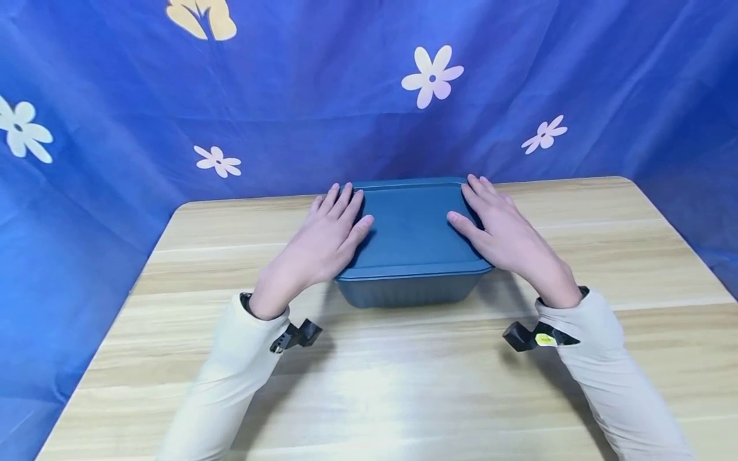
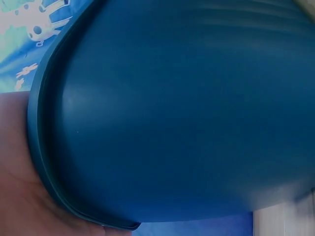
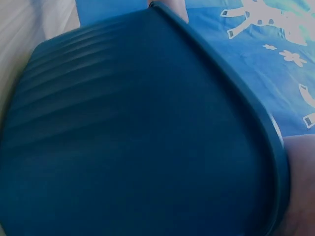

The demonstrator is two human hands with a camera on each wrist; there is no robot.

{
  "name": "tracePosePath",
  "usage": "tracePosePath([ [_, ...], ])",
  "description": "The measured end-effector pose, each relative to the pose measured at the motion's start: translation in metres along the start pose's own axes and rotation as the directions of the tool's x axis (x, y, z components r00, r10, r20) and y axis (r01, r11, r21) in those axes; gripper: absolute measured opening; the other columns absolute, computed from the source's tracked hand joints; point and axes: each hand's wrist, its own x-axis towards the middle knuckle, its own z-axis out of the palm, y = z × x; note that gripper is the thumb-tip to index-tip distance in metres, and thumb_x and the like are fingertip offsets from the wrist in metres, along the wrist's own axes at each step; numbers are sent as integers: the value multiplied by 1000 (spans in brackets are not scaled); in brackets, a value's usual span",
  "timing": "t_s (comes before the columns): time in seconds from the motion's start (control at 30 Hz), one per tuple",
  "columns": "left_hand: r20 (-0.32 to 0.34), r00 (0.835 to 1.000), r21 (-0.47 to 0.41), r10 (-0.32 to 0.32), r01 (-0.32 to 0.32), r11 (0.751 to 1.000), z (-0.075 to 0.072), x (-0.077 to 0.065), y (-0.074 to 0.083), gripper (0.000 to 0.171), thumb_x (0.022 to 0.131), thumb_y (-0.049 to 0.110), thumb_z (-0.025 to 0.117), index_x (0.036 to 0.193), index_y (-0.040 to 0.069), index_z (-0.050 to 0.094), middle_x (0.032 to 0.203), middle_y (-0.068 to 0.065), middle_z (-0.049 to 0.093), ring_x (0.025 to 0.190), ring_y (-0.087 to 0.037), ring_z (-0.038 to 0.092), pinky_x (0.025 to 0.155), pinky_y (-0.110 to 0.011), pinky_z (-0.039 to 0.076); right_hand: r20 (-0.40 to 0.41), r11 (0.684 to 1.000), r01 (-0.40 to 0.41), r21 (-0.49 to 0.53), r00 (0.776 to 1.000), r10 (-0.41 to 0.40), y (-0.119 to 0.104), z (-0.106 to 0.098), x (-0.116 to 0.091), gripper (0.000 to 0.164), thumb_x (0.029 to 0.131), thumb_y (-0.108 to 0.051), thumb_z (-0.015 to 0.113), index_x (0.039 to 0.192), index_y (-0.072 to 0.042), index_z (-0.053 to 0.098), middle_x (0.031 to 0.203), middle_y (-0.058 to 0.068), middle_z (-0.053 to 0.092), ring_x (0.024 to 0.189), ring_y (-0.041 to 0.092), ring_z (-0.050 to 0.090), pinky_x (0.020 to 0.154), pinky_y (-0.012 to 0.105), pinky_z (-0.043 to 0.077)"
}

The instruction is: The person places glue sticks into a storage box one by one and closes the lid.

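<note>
A dark blue lidded plastic box (image 1: pixel 409 291) stands toward the back of the table, its flat lid (image 1: pixel 418 224) on top. My left hand (image 1: pixel 323 243) lies along the lid's left edge, fingers straight and thumb reaching over the top. On the opposite edge rests my right hand (image 1: pixel 504 234), also with straight fingers and its thumb on the lid. The left wrist view is filled by the box's smooth side (image 2: pixel 172 118), the palm against the rim. Ribbed walling (image 3: pixel 74 93) shows in the right wrist view. The box's contents are hidden.
The box stands on a light wood-grain table (image 1: pixel 375 384) with rounded back corners. Behind and beside it hangs a blue cloth (image 1: pixel 323 89) with pale flower prints. A small black camera is strapped to each wrist.
</note>
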Motion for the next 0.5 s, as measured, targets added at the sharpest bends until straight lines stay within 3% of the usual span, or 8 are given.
tracePosePath([
  [0.5,28,999,44,-24,23,999,2,2,2,68,105,48,22,152,0,14,160,-17,3,147,-30,-5,120,-47,0,-18,999,9,-39,1000,-10,6,4,-1,69,102,-42,42,149,4,22,159,18,12,147,29,3,118,54,7],
])
